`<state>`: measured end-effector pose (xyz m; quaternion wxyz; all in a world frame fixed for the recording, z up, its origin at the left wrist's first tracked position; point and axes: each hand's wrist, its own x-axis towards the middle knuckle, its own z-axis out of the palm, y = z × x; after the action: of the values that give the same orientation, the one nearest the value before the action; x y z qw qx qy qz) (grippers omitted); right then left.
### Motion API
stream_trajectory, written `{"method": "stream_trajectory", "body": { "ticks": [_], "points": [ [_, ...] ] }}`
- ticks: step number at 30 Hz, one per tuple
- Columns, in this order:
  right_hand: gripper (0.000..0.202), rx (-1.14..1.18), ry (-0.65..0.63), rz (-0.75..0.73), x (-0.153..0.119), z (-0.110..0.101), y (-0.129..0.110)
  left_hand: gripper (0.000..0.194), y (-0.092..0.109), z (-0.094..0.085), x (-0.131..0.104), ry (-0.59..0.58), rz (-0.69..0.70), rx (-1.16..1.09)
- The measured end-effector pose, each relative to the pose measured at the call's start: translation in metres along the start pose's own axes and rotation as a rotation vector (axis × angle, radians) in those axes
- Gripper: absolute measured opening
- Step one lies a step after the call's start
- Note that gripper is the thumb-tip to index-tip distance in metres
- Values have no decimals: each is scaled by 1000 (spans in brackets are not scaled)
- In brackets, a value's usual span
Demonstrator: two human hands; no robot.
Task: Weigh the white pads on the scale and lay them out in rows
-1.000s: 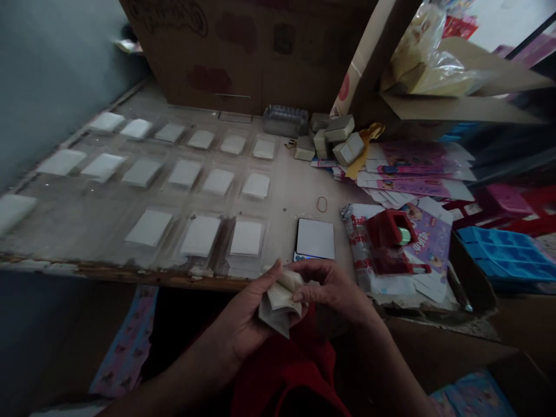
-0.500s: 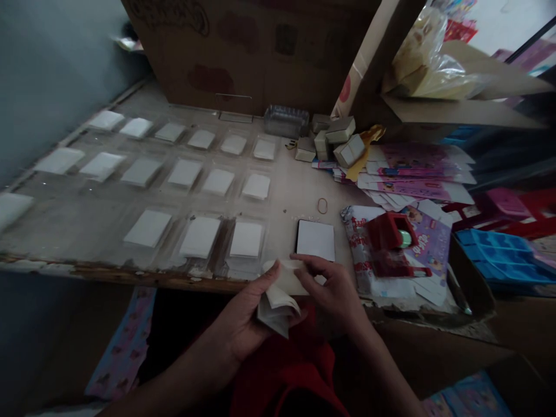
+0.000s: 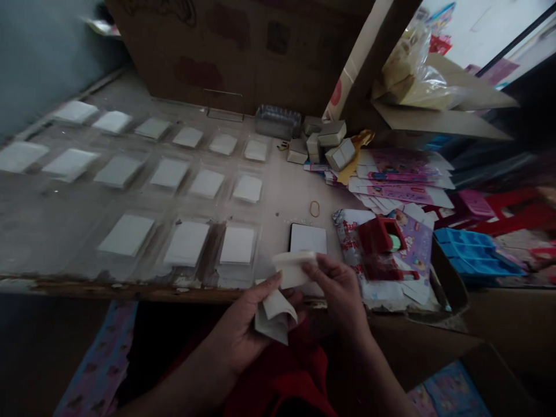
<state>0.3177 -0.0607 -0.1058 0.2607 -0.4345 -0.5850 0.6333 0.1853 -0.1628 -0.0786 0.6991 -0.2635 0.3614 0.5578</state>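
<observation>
My left hand (image 3: 252, 315) is closed around a small stack of white paper sheets (image 3: 275, 315), whose lower ends curl loosely below the thumb. With thumb and fingers, my right hand (image 3: 341, 289) pinches the right end of an upper group of off-white sheets (image 3: 295, 269). The left thumb presses on the left end of that group. Both hands are over the table's front edge. Just beyond them lies a flat white pad with a dark edge (image 3: 308, 237), partly covered by the sheets. Clear plastic trays with white paper pieces (image 3: 237, 244) stand in rows to the left.
A red tape dispenser (image 3: 382, 249) sits on a printed packet at the right. Behind it are pink printed cards (image 3: 391, 188) and several small paper blocks (image 3: 332, 133). A rubber band (image 3: 314, 208) lies beyond the pad. A large cardboard box (image 3: 243, 52) closes off the back; blue trays (image 3: 469, 249) are far right.
My right hand has drawn the upper sheets up and apart from the curled ones, holding them flatter. The left hand keeps its grip. The view has shifted slightly to the right.
</observation>
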Motion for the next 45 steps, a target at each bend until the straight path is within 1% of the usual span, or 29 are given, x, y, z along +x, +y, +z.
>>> {"method": "stream_trajectory", "body": {
  "ticks": [1,3,4,5,6,7,9,10,11,14,17,20,22,26,28,30,32,35,37,40,45],
  "points": [
    [31,-76,83,-63,7,-6,-1,42,0,-1,1,27,-20,-21],
    [29,-351,314,-268,22,-18,0,42,2,-2,2,86,-61,-46],
    [29,-524,394,-392,30,-24,2,41,3,-2,2,107,-73,-47],
    [30,-698,421,-510,36,-28,6,39,4,-2,1,125,-84,-48],
    [32,-857,391,-613,40,-32,11,38,6,-1,1,138,-90,-51],
    [35,-990,312,-692,43,-34,17,37,7,-1,1,141,-91,-57],
    [42,-1162,120,-762,45,-35,28,35,11,-2,0,123,-92,-67],
    [43,-1202,69,-761,44,-35,33,34,12,-2,0,111,-98,-68],
    [43,-1214,51,-746,43,-34,36,33,13,-3,0,103,-107,-69],
    [43,-1147,81,-669,40,-34,39,34,13,-7,-1,96,-130,-66],
    [44,-1053,97,-614,39,-39,34,37,10,-12,-2,92,-141,-62],
    [36,-938,138,-573,35,-43,25,41,5,-18,1,73,-159,-51],
    [31,-896,178,-574,32,-45,18,41,2,-22,4,40,-163,-33],
    [25,-926,255,-619,31,-49,-1,41,-3,-25,8,-8,-182,-6],
    [24,-964,301,-619,32,-51,-11,38,-3,-24,7,1,-211,8],
    [22,-1026,323,-609,35,-53,-19,36,-2,-23,6,37,-221,24],
    [17,-1102,284,-587,38,-53,-24,38,-1,-21,5,80,-217,26],
    [12,-1196,139,-536,44,-51,-27,39,1,-20,4,102,-221,0],
    [10,-1257,67,-486,49,-48,-28,38,3,-19,4,86,-236,0],
    [11,-1353,-6,-413,56,-43,-31,36,5,-19,4,50,-245,23],
    [14,-1484,-83,-369,65,-34,-37,35,8,-21,9,-29,-259,17]
  ]
}}
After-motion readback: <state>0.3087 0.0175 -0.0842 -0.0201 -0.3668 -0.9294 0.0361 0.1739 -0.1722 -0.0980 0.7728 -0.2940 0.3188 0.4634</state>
